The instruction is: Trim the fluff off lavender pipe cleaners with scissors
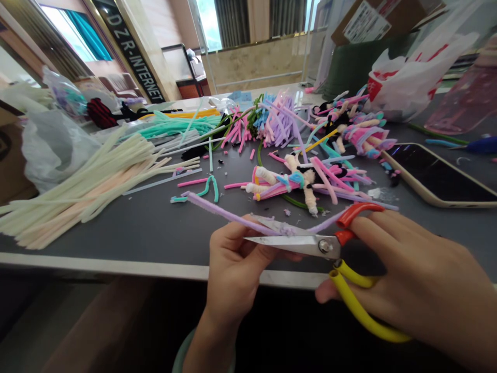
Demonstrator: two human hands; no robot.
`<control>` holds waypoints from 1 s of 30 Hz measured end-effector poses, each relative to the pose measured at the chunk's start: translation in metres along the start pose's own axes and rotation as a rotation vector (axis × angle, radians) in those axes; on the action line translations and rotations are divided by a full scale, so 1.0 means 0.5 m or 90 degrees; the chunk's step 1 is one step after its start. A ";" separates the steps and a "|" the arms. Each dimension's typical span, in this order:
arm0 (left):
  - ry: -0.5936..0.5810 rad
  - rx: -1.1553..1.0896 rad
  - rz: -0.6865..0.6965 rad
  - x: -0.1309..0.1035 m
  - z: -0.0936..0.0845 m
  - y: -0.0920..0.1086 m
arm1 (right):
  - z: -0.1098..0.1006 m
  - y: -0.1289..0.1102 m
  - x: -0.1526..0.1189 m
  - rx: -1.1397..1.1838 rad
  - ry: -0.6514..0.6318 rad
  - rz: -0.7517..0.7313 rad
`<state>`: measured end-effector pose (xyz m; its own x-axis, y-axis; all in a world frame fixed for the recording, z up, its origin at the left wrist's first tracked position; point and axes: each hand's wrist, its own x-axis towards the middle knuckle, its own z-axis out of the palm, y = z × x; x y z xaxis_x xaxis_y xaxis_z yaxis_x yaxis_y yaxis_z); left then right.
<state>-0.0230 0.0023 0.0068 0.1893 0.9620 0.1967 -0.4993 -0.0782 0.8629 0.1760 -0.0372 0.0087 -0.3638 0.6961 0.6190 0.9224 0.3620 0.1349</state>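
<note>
Pinched in my left hand (pixel 236 264) is a lavender pipe cleaner (pixel 225 213), its long end reaching up and to the left over the table. My right hand (pixel 411 264) grips scissors (pixel 303 243) with one red and one yellow handle. The parted blades lie around the pipe cleaner, close to my left fingertips, where small lavender tufts show. Just beyond the blades lies a pipe-cleaner doll (pixel 283 181) in cream, pink and blue. Bent teal pieces (pixel 212 186) rest to its left.
Cream pipe cleaners (pixel 93 181) spread over the left side, with teal ones (pixel 178 124) behind. Lavender bundles (pixel 285 122) stand at the back centre. More dolls (pixel 365 134), a phone (pixel 446 176) and a white plastic bag (pixel 411 83) are on the right. Small offcuts dot the grey tabletop (pixel 163 228).
</note>
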 end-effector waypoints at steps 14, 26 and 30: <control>-0.034 -0.119 -0.020 0.006 0.014 0.001 | 0.004 -0.003 0.008 0.017 0.043 -0.009; -0.042 -0.112 0.008 0.005 0.011 -0.003 | 0.003 -0.008 0.008 -0.031 0.036 -0.008; -0.034 -0.085 0.014 0.005 0.007 -0.007 | 0.007 -0.010 0.006 -0.050 0.020 0.008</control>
<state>-0.0177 0.0043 0.0058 0.2206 0.9448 0.2422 -0.6112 -0.0596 0.7892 0.1699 -0.0346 0.0071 -0.3493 0.6796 0.6451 0.9345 0.3026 0.1872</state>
